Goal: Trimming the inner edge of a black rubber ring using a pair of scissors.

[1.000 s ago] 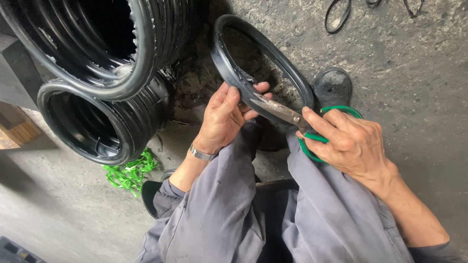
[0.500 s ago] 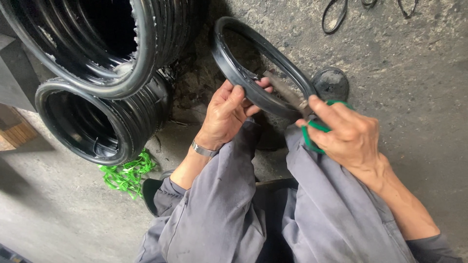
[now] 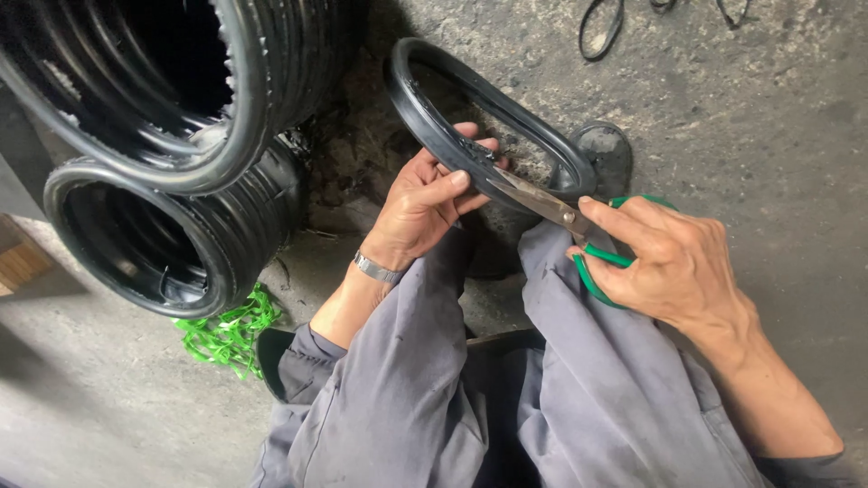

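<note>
A seated person's left hand (image 3: 425, 194) pinches the near rim of a black rubber ring (image 3: 479, 126), thumb on top and fingers curled beneath, while the right hand (image 3: 669, 262) is closed through the green handles of a pair of scissors (image 3: 551, 203). The blades point up and left from the right grip, meeting the ring's rim just beside the left thumb; whether they are apart cannot be told. 2 stacks of black rubber rings (image 3: 172, 172) stand left of the left grip on the concrete floor (image 3: 768, 108).
</note>
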